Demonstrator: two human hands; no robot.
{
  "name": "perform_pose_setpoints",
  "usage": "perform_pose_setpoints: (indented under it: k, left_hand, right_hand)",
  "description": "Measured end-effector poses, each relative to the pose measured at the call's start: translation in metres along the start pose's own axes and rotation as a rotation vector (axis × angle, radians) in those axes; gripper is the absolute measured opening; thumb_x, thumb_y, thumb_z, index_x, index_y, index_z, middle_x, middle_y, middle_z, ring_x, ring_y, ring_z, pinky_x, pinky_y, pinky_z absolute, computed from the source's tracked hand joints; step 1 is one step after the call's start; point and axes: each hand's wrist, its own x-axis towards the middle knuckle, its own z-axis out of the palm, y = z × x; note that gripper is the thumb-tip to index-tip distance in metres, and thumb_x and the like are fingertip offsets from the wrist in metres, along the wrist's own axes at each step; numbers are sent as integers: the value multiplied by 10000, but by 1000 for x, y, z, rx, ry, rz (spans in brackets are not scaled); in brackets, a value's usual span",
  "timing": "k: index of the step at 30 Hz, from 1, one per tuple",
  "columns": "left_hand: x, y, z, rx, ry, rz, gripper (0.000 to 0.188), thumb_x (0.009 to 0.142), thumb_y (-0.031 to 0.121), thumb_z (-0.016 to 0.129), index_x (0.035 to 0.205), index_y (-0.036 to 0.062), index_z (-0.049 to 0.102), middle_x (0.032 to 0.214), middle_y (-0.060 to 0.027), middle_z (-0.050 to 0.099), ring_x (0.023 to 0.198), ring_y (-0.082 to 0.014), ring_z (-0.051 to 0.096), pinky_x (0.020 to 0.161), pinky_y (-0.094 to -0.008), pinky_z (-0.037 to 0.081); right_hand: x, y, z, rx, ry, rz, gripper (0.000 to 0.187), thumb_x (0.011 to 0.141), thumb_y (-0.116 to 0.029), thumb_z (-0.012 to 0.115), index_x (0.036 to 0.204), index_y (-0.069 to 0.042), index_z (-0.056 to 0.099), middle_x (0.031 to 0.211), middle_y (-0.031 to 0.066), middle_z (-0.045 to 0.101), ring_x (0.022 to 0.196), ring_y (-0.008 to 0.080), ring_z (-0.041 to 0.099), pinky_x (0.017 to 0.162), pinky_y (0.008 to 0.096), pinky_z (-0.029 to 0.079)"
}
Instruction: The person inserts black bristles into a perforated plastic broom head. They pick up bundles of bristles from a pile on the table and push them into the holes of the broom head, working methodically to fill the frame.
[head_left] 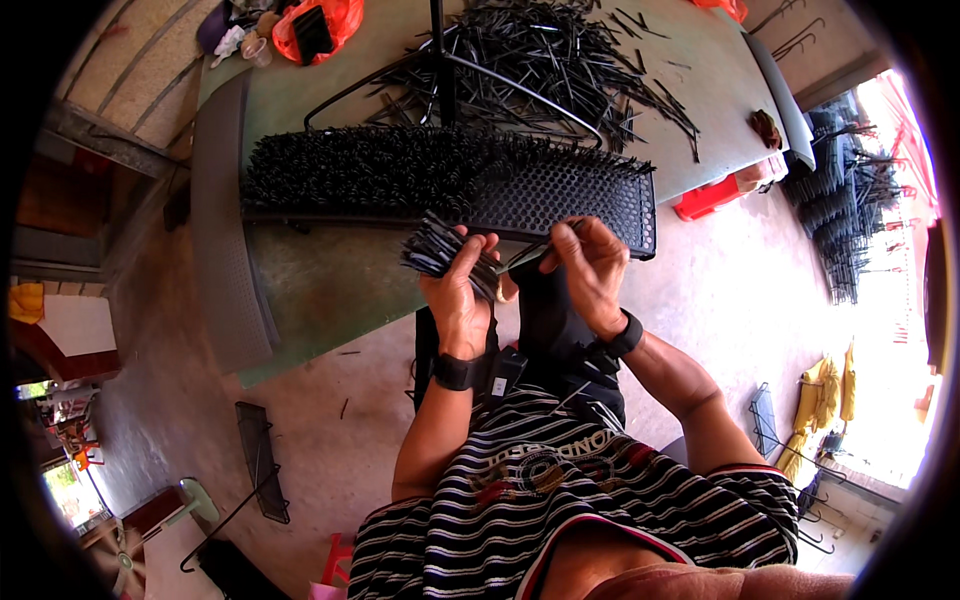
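In front of me on the table lies a long black perforated panel (585, 200) in a metal frame. Short black strips (360, 175) stand densely through its left part, while bare holes show on the right. My left hand (462, 300) is closed around a bundle of thin black strips (432, 245), just below the panel's near edge. Close to the panel's right half, my right hand (595, 270) pinches a thin black strip between thumb and fingers; most of that strip is hidden. Behind the panel spreads a large loose pile of black strips (530, 65).
A metal handle frame (446, 90) rises behind the panel. A grey perforated sheet (222, 230) hangs at the table's left edge. An orange bag (340, 25) sits at the far left, and a red container (708, 198) at the right edge. Stacked black racks (835, 190) stand farther right.
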Motion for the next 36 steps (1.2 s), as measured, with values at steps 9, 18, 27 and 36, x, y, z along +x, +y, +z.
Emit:
perform_pose_setpoints:
  k: [9,18,27,36]
  left_hand:
    - [-6,3,-5,-15,-213,-346,171,788,19,674,947,31,614,860,-72,645,675,-202,637,503,-340,540]
    - [-8,8,2,149,-209,-246,186,738,-64,672,907,-6,621,768,-92,644,591,-212,638,511,-295,528]
    - [-8,5,-2,237,-158,-255,173,714,-49,699,875,-34,639,757,-112,663,581,-212,650,505,-292,532]
    - [-8,14,-6,227,-107,-260,161,731,-64,669,880,-35,617,786,-115,654,613,-239,648,536,-332,549]
  right_hand:
    - [22,11,-17,-753,-606,-1119,470,612,-142,762,1010,47,598,995,159,569,878,300,619,715,355,534]
    - [17,0,-4,-494,-343,-160,224,805,-180,665,912,17,661,763,145,657,654,169,641,588,316,501]
    - [51,-5,0,-118,-243,262,183,868,-103,617,978,43,618,754,56,647,588,88,603,529,203,480]
    - [69,4,23,-512,-96,-477,203,864,14,563,1051,-18,489,765,117,629,674,187,677,545,274,502]
